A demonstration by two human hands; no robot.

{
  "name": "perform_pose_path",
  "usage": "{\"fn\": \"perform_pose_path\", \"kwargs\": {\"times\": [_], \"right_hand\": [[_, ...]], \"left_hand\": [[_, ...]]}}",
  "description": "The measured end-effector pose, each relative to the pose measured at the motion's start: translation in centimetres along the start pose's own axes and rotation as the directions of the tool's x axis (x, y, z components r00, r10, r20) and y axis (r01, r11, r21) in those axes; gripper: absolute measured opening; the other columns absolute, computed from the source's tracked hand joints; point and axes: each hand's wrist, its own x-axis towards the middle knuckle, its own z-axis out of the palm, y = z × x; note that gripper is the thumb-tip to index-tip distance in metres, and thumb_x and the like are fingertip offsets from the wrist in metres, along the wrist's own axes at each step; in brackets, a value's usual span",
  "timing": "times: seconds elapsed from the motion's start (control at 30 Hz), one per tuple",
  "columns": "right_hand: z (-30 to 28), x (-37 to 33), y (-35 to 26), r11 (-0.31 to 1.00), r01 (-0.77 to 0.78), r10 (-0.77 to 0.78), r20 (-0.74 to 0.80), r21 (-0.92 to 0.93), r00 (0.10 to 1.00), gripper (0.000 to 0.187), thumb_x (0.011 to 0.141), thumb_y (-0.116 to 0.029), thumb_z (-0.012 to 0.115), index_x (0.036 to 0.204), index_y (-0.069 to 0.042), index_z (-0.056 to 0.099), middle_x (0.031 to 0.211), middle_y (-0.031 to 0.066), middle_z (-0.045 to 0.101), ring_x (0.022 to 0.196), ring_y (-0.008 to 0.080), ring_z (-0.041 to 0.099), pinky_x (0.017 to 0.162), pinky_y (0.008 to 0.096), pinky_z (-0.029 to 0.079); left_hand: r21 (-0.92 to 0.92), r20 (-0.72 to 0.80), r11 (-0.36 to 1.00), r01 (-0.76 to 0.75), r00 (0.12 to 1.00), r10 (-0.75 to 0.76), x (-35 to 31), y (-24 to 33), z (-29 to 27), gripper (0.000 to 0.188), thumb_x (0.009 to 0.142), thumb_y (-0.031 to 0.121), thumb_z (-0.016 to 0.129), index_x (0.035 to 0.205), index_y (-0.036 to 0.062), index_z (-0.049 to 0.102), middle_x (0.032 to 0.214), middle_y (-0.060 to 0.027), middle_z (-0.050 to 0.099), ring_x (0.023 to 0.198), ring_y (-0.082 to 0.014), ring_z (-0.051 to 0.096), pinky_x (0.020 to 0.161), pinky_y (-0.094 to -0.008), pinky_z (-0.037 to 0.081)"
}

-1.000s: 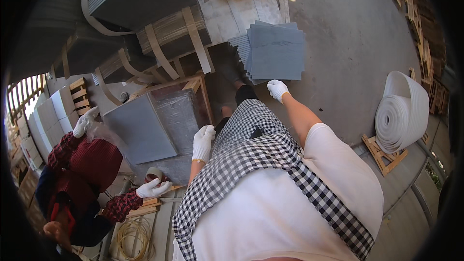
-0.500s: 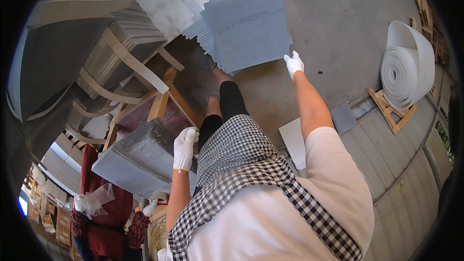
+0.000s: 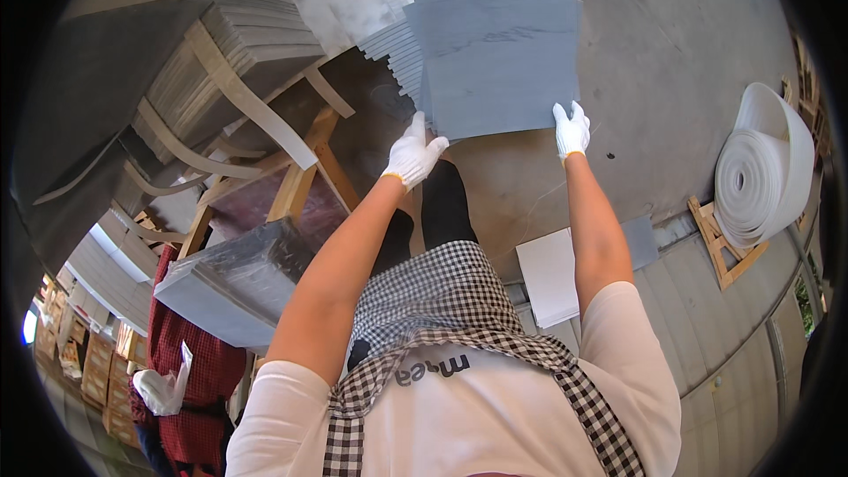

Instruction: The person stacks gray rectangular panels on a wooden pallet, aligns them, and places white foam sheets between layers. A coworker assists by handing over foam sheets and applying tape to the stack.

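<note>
A stack of square blue-grey tiles (image 3: 499,53) stands before me, the upper ones slightly turned against each other. My left hand (image 3: 413,157), in a white knit glove, is at the near left corner of the stack. Its fingers are stretched along the left side and its thumb is spread apart. At the near right corner, my right hand (image 3: 572,131), gloved likewise, grips the top tile with its thumb over the surface; the fingertips beyond the edge are partly hidden. Stepped edges of more tiles (image 3: 395,49) show at the stack's left.
On the left, a wooden frame (image 3: 305,168) stands beside a plastic-wrapped tile pack (image 3: 238,278) and strapped slabs (image 3: 234,57). A person in red checks (image 3: 196,371) is lower left. A white foam roll (image 3: 751,177) stands right; white sheets (image 3: 548,278) lie near my right arm.
My left hand has moved up and forward from beside the wrapped pack to the stack's near left corner. My right hand stays at the right corner. The view has shifted.
</note>
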Motion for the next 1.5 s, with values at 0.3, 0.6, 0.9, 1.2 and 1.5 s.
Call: {"fn": "perform_pose_path", "kwargs": {"times": [0.3, 0.6, 0.9, 1.2, 1.5], "right_hand": [[1.8, -2.1, 0.4, 0.987, -0.05, 0.057, -0.046, 0.152, 0.997, 0.061, 0.087, -0.046, 0.068, 0.13, -0.005, 0.056, 0.125, 0.0191, 0.056, 0.114, 0.0329, 0.058, 0.099, 0.0418, 0.046], [4.7, -3.6, 2.6, 0.853, -0.289, 0.211, 0.22, 0.434, 0.952, 0.067, 0.088, -0.055, 0.067, 0.121, 0.001, 0.053, 0.119, 0.0132, 0.058, 0.115, 0.0246, 0.053, 0.101, 0.0361, 0.04], [-1.3, -4.6, -0.4, 0.88, -0.288, 0.087, 0.468, 0.378, 0.879, 0.078, 0.089, -0.056, 0.066, 0.137, 0.002, 0.049, 0.131, 0.0079, 0.057, 0.107, 0.0168, 0.055, 0.089, 0.0322, 0.044], [-12.2, -9.6, -5.5, 0.777, -0.192, -0.231, 0.555, 0.6, 0.799, 0.048, 0.094, -0.027, 0.068, 0.129, 0.004, 0.058, 0.122, 0.0086, 0.064, 0.108, 0.0171, 0.06, 0.095, 0.0324, 0.047], [-21.9, -20.5, -16.0, 0.711, -0.095, -0.331, 0.451, 0.696, 0.829, 0.034, 0.091, -0.01, 0.066, 0.12, 0.007, 0.062, 0.109, 0.0099, 0.068, 0.093, 0.0161, 0.063, 0.085, 0.0312, 0.051]], "left_hand": [[-0.117, -0.086, 0.984, 0.133, 0.986, -0.143, 4.7, 0.7, 2.5, 0.079, 0.085, 0.043, 0.064, 0.137, -0.0096, 0.036, 0.129, -0.0356, 0.052, 0.119, -0.0463, 0.055, 0.101, -0.0464, 0.045], [-0.166, -0.105, 0.96, 0.223, 0.964, -0.242, 5.1, -0.6, -0.6, 0.072, 0.083, 0.046, 0.065, 0.129, -0.0063, 0.045, 0.129, -0.0307, 0.054, 0.118, -0.043, 0.056, 0.1, -0.0459, 0.046], [-0.052, -0.066, 0.967, 0.248, 0.966, -0.251, 2.9, 1.6, -2.7, 0.079, 0.083, 0.055, 0.064, 0.124, -0.0093, 0.047, 0.122, -0.0323, 0.058, 0.115, -0.0428, 0.059, 0.097, -0.0453, 0.047], [-0.175, -0.035, 0.956, 0.237, 0.969, -0.246, 2.1, 2.1, -3.7, 0.098, 0.085, 0.07, 0.052, 0.131, -0.0161, 0.045, 0.124, -0.0341, 0.059, 0.119, -0.0419, 0.058, 0.1, -0.0439, 0.046], [-0.414, 0.014, 0.88, 0.233, 0.968, -0.25, -5.7, 3.3, -6.0, 0.103, 0.085, 0.075, 0.048, 0.136, -0.0146, 0.044, 0.135, -0.0307, 0.054, 0.125, -0.0383, 0.055, 0.104, -0.0403, 0.043]]}}
